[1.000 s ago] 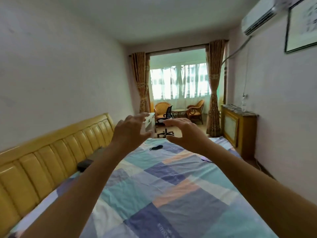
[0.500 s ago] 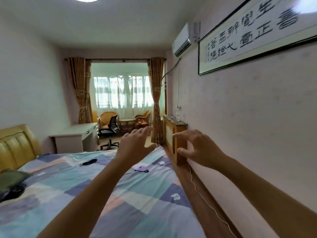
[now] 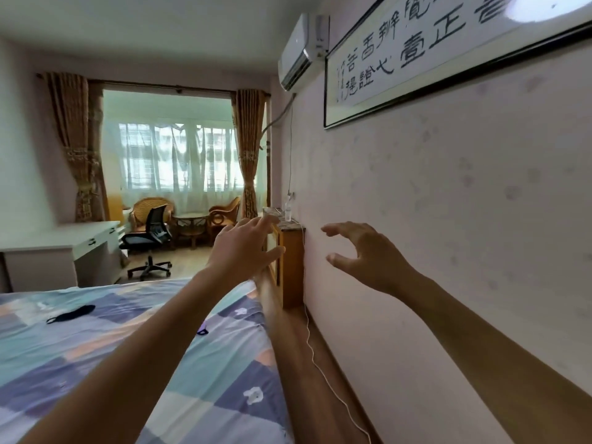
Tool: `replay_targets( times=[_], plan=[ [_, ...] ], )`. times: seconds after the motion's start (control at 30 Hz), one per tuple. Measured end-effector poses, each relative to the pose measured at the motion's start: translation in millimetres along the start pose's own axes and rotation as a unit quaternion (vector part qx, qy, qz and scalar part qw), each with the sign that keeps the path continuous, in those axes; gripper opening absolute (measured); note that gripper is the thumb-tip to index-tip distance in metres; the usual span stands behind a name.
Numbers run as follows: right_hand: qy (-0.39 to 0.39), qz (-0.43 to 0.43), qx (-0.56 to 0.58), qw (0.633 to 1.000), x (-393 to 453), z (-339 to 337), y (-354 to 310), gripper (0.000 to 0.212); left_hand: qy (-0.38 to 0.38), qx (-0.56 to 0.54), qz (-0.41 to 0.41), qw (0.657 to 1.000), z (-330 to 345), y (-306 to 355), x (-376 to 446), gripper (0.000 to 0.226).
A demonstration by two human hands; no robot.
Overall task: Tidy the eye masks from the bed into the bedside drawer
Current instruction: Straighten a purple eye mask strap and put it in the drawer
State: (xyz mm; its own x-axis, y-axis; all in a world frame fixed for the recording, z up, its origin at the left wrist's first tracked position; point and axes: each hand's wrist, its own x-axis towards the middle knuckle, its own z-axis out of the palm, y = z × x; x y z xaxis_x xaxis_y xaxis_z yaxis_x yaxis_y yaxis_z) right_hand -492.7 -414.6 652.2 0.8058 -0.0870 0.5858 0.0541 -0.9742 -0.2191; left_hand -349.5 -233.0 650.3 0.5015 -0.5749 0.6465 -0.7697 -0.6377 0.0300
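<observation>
A black eye mask [image 3: 71, 314] lies on the patchwork bedspread [image 3: 105, 357] at the left. A second, pale purple eye mask [image 3: 202, 330] peeks out from behind my left forearm near the bed's right edge. My left hand [image 3: 243, 251] is stretched out in the air above the bed's far corner, fingers spread, holding nothing. Out in front of the pink wall, my right hand [image 3: 365, 254] is also empty, its fingers curved and apart. No bedside drawer shows in this view.
A wooden cabinet [image 3: 290, 267] stands against the right wall past the bed, with a white cable [image 3: 312, 350] trailing along the floor strip. A white desk [image 3: 64, 251] and black office chair [image 3: 150, 238] stand beyond the bed's foot. Wicker chairs sit by the window.
My view has swung right, from the yellow headboard side to the right wall. Both hands stay raised and empty. The purple mask has slipped behind my left forearm.
</observation>
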Motion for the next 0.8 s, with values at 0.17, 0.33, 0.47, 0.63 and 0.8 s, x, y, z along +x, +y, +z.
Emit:
replay_targets(
  times=[0.17,0.33,0.47,0.63,0.8],
  plan=[
    [-0.057,0.008,-0.071,0.996,45.0,19.9,83.6,0.049,-0.007,-0.021,-0.006,1.000,73.4,6.8,78.9,0.057],
    [-0.062,0.004,-0.066,0.996,109.1,43.9,165.3,0.047,-0.020,-0.014,-0.014,1.000,148.5,5.7,137.2,0.056],
    [-0.080,-0.027,-0.029,0.996,168.4,98.2,228.0,0.048,-0.019,0.004,-0.034,0.999,209.3,-17.3,183.9,0.054],
    [-0.121,-0.077,0.000,0.990,239.9,169.1,311.6,0.048,-0.046,0.033,-0.110,0.992,284.0,-56.3,230.1,0.056],
    [-0.153,-0.125,0.058,0.979,341.4,247.2,348.5,0.048,-0.060,0.078,-0.200,0.975,327.9,-118.4,260.7,0.056]
  ],
)
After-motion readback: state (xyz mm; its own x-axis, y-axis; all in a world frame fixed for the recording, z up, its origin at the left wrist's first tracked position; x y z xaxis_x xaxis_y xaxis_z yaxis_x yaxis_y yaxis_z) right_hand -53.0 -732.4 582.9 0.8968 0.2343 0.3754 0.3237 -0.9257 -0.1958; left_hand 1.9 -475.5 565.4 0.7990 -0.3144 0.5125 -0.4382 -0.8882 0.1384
